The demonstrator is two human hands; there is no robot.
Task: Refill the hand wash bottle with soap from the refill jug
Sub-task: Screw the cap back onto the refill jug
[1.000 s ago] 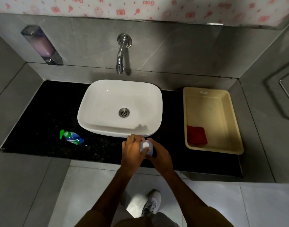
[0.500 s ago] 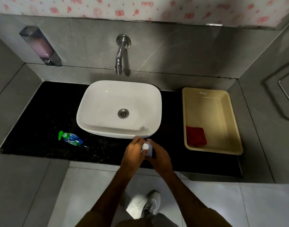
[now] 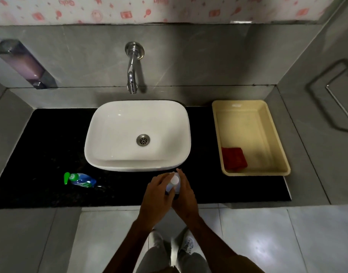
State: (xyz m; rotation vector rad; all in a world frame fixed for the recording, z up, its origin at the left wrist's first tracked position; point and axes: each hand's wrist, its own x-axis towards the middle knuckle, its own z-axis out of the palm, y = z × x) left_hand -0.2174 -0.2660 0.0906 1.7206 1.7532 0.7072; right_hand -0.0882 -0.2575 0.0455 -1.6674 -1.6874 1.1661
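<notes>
Just in front of the white basin [image 3: 137, 134], both the left hand [image 3: 156, 200] and right hand [image 3: 186, 198] curl around the white-capped refill jug [image 3: 174, 183] near the surface's [image 3: 31, 150] edge, so a slip could tip soap to the floor, while the hand wash bottle [image 3: 81, 180] lies on its side far left of the basin.

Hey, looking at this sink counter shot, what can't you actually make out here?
- Bottle with the white cap, head view: the left hand and right hand cover its body, so label and fill level are hidden.
- Each hand's grip: the fingers wrap behind the bottle.
- Green-capped bottle lying on the counter: label too small and dim.
- Refill jug: none identifiable in view.
</notes>
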